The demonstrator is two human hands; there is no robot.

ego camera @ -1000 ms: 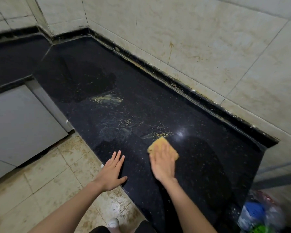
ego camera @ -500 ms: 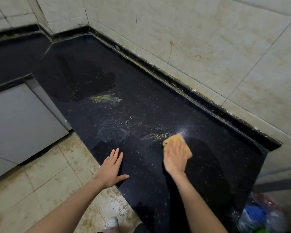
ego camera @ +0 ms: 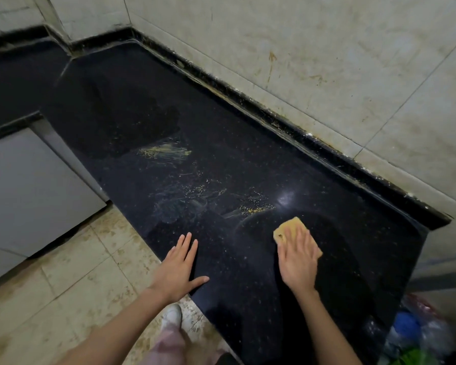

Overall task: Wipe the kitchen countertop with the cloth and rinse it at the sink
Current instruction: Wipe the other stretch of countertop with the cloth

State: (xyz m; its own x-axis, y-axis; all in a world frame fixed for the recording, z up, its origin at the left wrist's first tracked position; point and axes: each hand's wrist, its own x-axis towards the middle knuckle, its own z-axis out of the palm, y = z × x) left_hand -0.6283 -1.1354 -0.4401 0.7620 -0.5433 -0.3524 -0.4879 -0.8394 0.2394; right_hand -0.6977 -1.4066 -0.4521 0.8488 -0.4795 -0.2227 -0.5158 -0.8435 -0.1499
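The main risk we see is smearing rather than lifting: the yellow residue (ego camera: 253, 208) lies just beyond the cloth (ego camera: 291, 227), with more streaks (ego camera: 166, 151) and scattered specks (ego camera: 195, 191) further along the black countertop (ego camera: 248, 159), and a cloth already loaded with grime would, in our judgement, drag that film across the part that looks clean. A second hazard is the near edge: our left hand (ego camera: 178, 270) rests right at the front lip of the counter, and a stroke pulled toward us could push crumbs off onto the tiled floor (ego camera: 71, 272) beside our shoe (ego camera: 172, 316). The counter also looks wet and glossy, so the flat palm could skid if we lean hard. No sink shows in this view, so we cannot tell how far the rinse will take us; a dripping cloth carried that way could spot the floor. As for the fingers: our right hand (ego camera: 298, 262) lies flat on top of the cloth, fingers (ego camera: 304, 239) stretched out and close together, pressing it onto the countertop rather than pinching it; one corner of cloth sticks out ahead of the fingertips. The left hand is spread and unclenched, palm down, thumb out to the side, gripping nothing and only bracing on the stone.
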